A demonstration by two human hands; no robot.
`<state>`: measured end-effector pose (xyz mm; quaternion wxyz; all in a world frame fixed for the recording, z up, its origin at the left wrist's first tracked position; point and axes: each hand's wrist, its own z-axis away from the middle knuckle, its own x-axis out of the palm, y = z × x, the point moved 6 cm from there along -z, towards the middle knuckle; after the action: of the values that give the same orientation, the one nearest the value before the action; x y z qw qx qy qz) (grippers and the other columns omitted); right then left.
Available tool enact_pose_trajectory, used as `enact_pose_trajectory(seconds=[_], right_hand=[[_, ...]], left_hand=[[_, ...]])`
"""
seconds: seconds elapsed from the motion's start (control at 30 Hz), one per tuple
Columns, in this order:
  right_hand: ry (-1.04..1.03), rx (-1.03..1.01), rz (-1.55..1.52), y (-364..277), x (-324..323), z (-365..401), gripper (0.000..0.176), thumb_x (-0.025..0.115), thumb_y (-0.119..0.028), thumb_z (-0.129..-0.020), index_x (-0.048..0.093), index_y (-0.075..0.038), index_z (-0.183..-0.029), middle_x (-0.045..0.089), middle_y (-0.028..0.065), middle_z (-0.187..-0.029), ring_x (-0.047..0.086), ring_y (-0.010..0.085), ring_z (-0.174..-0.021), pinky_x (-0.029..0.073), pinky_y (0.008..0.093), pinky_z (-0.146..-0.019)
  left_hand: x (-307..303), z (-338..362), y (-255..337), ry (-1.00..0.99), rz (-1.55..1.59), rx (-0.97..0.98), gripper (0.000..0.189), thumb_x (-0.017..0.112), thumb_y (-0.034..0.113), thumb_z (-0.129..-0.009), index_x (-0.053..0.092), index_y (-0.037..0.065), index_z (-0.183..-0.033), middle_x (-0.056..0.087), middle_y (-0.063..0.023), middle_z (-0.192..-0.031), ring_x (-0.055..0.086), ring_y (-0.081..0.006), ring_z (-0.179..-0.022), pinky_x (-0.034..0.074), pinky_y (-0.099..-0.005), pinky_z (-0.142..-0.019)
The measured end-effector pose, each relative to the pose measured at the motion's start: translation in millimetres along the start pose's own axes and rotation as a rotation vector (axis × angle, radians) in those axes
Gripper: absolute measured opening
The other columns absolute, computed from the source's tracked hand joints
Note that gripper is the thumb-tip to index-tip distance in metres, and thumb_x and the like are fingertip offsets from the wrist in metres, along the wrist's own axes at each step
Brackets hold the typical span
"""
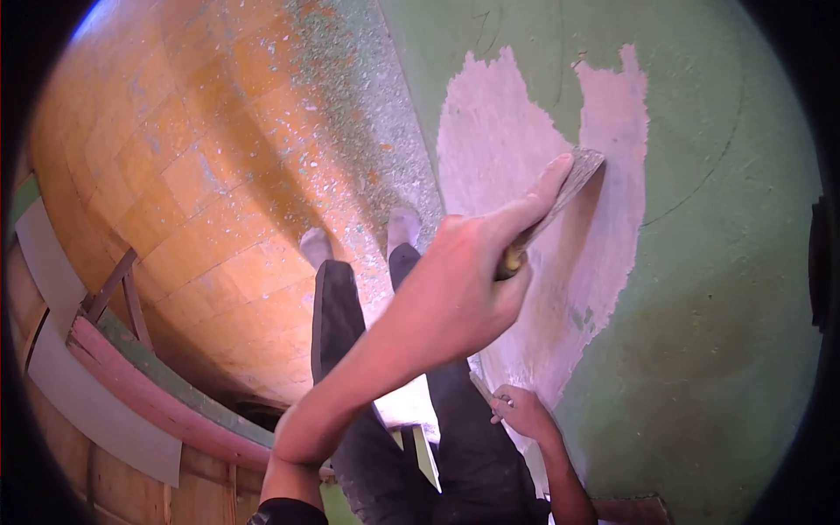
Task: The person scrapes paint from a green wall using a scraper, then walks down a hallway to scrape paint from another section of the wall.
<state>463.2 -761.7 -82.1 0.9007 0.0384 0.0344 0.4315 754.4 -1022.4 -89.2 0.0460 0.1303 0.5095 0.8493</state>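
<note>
My left hand (472,271) reaches across in front of me, closed around a putty knife (577,179). Its index finger lies stretched along the blade, and part of a yellow and dark handle shows under the fingers. The blade's end overlaps a pale pinkish patch (481,114) with ragged edges on the green wall (700,350). Lower down, near my right thigh, my right hand (525,411) is closed on a thin flat strip-like tool (481,387), whose kind does not show clearly.
Paint flakes (341,114) litter the orange tiled floor (210,166) along the wall's foot. My feet (402,227) stand among them. At the lower left are a curved pink and green edge (149,394) and grey panels (105,420).
</note>
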Motion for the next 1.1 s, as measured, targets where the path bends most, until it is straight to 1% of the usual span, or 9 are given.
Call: enact_pose_trajectory(seconds=[0.13,0.23,0.4,0.47,0.57,0.67,0.8,0.93,1.1], right_hand=[[0.006,0.021,0.045,-3.4,-5.2,7.4,0.024,0.062,-0.022,-0.096,0.068,0.001,-0.102,0.074,0.0148,-0.084,0.077,0.0227,-0.079,0.057,0.0359,-0.071],[0.0,-0.008,0.016,-10.3,-1.4,0.0,0.023,0.062,-0.017,-0.097,0.067,0.005,-0.097,0.07,0.013,-0.081,0.074,0.0203,-0.073,0.055,0.0338,-0.069],[-0.015,0.013,-0.006,-3.3,0.3,5.1,0.021,0.064,-0.017,-0.096,0.068,0.004,-0.097,0.071,0.013,-0.082,0.075,0.0203,-0.074,0.056,0.0338,-0.07],[-0.021,0.043,-0.007,6.0,5.5,6.7,0.022,0.064,-0.019,-0.096,0.068,0.002,-0.099,0.072,0.0132,-0.083,0.076,0.0214,-0.076,0.056,0.0341,-0.071],[-0.023,-0.014,0.062,-3.3,1.3,0.0,0.023,0.064,-0.023,-0.096,0.069,-0.001,-0.103,0.074,0.0145,-0.084,0.077,0.0228,-0.079,0.056,0.0357,-0.071],[0.003,-0.003,0.004,-8.4,1.6,4.8,0.023,0.064,-0.019,-0.096,0.068,0.004,-0.097,0.072,0.0139,-0.082,0.076,0.0212,-0.076,0.056,0.0336,-0.071],[0.013,-0.01,-0.022,-6.1,-3.2,-4.6,0.025,0.064,-0.02,-0.097,0.067,0.004,-0.096,0.071,0.0138,-0.082,0.075,0.0203,-0.075,0.056,0.0333,-0.071],[0.007,-0.047,-0.004,-2.9,-2.8,-1.0,0.024,0.062,-0.019,-0.098,0.067,0.004,-0.095,0.07,0.0122,-0.08,0.075,0.02,-0.074,0.056,0.0331,-0.069],[-0.032,0.01,-0.017,7.2,12.2,-4.3,0.022,0.062,-0.021,-0.098,0.068,0.001,-0.099,0.072,0.0135,-0.082,0.076,0.021,-0.075,0.056,0.0346,-0.069]], left_hand=[[18.0,-1.9,3.4,0.063,0.055,0.039,0.077,0.052,-0.006,-0.083,0.038,0.013,-0.157,0.055,-0.0228,-0.085,0.048,-0.0222,-0.064,0.047,-0.0322,-0.071],[4.7,-7.5,1.1,0.018,-0.068,-0.037,0.079,0.051,-0.009,-0.081,0.038,0.009,-0.156,0.066,-0.0269,-0.113,0.054,-0.0246,-0.068,0.05,-0.0299,-0.076],[32.0,1.1,-11.5,0.218,0.015,0.163,0.078,0.051,-0.006,-0.08,0.037,0.009,-0.156,0.06,-0.0303,-0.087,0.058,-0.0323,-0.066,0.051,-0.0358,-0.07],[2.6,-31.8,-3.2,0.32,-0.047,0.171,0.083,0.051,-0.009,-0.075,0.036,0.006,-0.156,0.058,-0.034,-0.081,0.063,-0.047,-0.069,0.052,-0.0428,-0.068],[9.3,-21.6,-8.0,0.238,0.054,0.221,0.078,0.052,-0.006,-0.079,0.041,0.01,-0.155,0.054,-0.0214,-0.072,0.055,-0.0267,-0.063,0.051,-0.0351,-0.068],[36.8,12.3,-18.5,0.124,0.065,0.13,0.077,0.053,-0.004,-0.081,0.042,0.015,-0.155,0.055,-0.0168,-0.072,0.05,-0.0157,-0.059,0.045,-0.0425,-0.087],[1.6,-20.2,2.1,0.123,0.041,0.097,0.079,0.053,-0.004,-0.081,0.039,0.013,-0.157,0.056,-0.0196,-0.077,0.05,-0.02,-0.059,0.039,-0.0434,-0.097],[21.4,-2.5,0.0,0.135,0.033,0.16,0.078,0.053,-0.004,-0.082,0.04,0.014,-0.156,0.041,-0.0177,-0.07,0.044,-0.0216,-0.06,0.043,-0.0291,-0.063],[9.6,-1.3,-17.3,0.062,0.004,0.061,0.079,0.052,-0.006,-0.081,0.039,0.014,-0.157,0.042,-0.0175,-0.069,0.045,-0.0185,-0.061,0.045,-0.0307,-0.067]])
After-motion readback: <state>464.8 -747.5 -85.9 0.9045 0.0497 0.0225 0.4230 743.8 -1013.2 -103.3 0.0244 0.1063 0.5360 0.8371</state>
